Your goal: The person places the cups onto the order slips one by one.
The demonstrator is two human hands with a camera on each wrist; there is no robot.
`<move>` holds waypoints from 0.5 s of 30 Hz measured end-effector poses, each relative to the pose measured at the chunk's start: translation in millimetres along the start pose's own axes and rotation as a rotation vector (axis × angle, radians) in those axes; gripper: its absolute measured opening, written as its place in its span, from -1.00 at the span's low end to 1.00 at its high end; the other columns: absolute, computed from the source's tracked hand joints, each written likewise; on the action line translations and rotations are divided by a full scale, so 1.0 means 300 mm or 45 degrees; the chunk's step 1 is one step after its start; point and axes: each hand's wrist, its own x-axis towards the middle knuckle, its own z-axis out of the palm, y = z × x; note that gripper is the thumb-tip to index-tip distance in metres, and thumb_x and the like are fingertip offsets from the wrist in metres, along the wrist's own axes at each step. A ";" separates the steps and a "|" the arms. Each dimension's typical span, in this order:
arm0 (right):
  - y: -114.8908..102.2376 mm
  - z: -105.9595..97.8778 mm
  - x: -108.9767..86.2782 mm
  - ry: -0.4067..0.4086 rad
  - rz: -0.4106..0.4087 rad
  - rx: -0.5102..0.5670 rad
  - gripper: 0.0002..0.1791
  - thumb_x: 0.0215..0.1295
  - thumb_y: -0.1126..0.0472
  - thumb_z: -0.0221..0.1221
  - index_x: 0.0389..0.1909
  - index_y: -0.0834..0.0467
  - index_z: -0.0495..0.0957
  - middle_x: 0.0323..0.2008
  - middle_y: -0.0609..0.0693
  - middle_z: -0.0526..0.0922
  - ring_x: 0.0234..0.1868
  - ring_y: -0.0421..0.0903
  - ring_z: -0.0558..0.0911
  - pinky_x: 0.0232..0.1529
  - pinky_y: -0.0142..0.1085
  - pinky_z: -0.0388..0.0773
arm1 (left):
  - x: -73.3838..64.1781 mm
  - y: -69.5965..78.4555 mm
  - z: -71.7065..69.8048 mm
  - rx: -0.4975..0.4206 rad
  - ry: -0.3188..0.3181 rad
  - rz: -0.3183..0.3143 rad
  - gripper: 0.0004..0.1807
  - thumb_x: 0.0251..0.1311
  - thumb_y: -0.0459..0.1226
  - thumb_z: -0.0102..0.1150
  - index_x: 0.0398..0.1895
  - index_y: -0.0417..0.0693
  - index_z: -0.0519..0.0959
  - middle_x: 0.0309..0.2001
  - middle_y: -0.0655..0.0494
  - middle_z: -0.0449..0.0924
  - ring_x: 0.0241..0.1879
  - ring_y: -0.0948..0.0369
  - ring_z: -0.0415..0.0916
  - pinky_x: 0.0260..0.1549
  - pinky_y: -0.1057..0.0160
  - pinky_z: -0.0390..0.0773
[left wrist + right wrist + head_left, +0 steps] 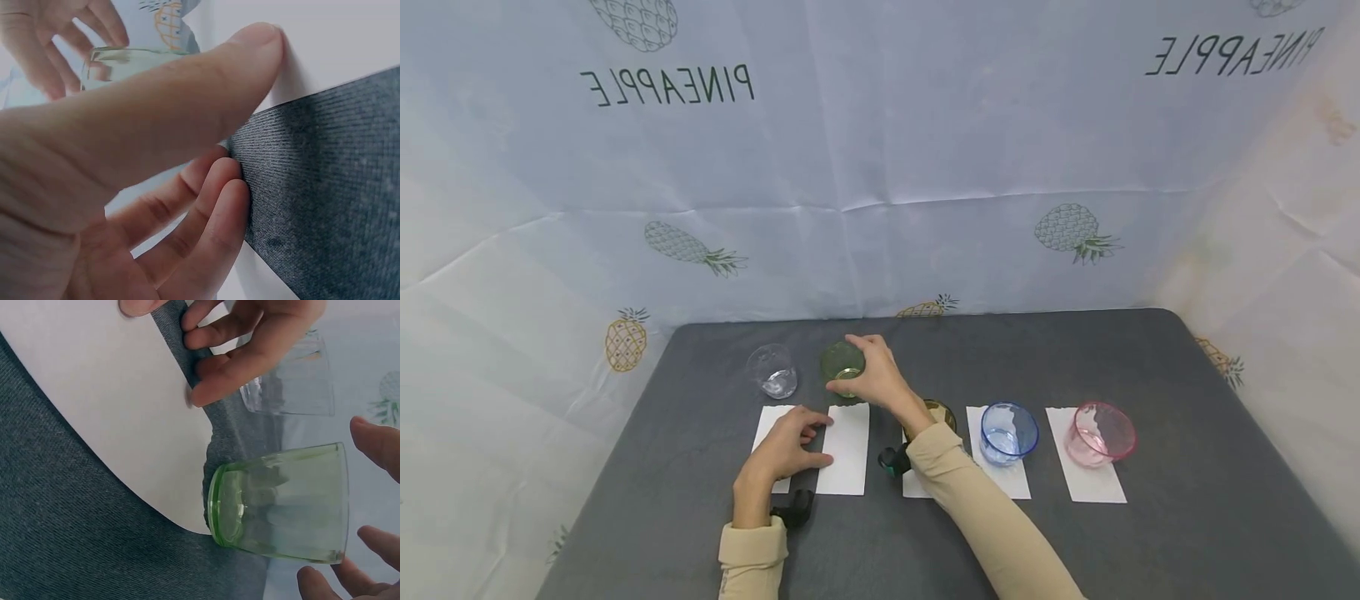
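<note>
A green glass [837, 362] stands upright on the dark table, just beyond the far end of a white paper strip [844, 457]. My right hand [877, 379] reaches around the glass's rim, thumb and fingers spread. In the right wrist view, a gap shows between the upper fingertip and the green glass [281, 503], while the lower fingertips are right at its rim. My left hand [782, 447] rests loosely over the strips, thumb and index fingertips on the one before the green glass. Another strip [769, 423] lies partly hidden beneath it.
A clear glass [772, 372] stands at the back left. To the right, an amber glass [942, 413], partly hidden by my right arm, a blue glass [1009, 435] and a pink glass [1099, 435] stand on paper strips. A pineapple-print cloth [880, 150] hangs behind the table.
</note>
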 end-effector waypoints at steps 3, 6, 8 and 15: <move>0.007 0.011 0.004 -0.008 0.018 -0.011 -0.04 0.14 0.09 0.49 0.51 0.24 0.27 0.42 0.36 0.28 0.43 0.33 0.34 0.32 0.22 0.44 | 0.000 0.000 0.001 -0.002 0.005 0.012 -0.44 -0.16 -0.38 0.64 0.02 -0.20 0.69 -0.11 -0.05 0.60 -0.13 0.08 0.61 -0.03 0.03 0.67; 0.014 0.020 0.006 -0.014 0.042 -0.020 -0.01 0.15 0.07 0.48 0.53 0.25 0.22 0.39 0.36 0.30 0.40 0.32 0.37 0.31 0.20 0.45 | -0.001 0.000 0.003 -0.005 0.003 0.010 -0.45 -0.16 -0.38 0.64 0.01 -0.20 0.70 -0.12 -0.04 0.60 -0.13 0.09 0.61 -0.03 0.04 0.67; 0.017 0.024 0.008 -0.013 0.059 -0.021 0.01 0.15 0.07 0.49 0.55 0.25 0.20 0.38 0.35 0.31 0.40 0.30 0.38 0.32 0.18 0.46 | -0.001 0.001 0.003 -0.005 0.002 0.008 -0.46 -0.16 -0.37 0.64 0.01 -0.19 0.70 -0.12 -0.03 0.60 -0.13 0.11 0.61 -0.03 0.04 0.66; 0.023 0.032 0.018 0.022 0.099 -0.006 0.01 0.15 0.09 0.49 0.54 0.30 0.19 0.39 0.35 0.33 0.42 0.30 0.37 0.35 0.17 0.43 | -0.001 0.002 -0.001 -0.003 0.013 -0.010 -0.45 -0.17 -0.37 0.65 0.01 -0.18 0.71 -0.11 -0.04 0.61 -0.14 0.10 0.61 -0.04 0.03 0.66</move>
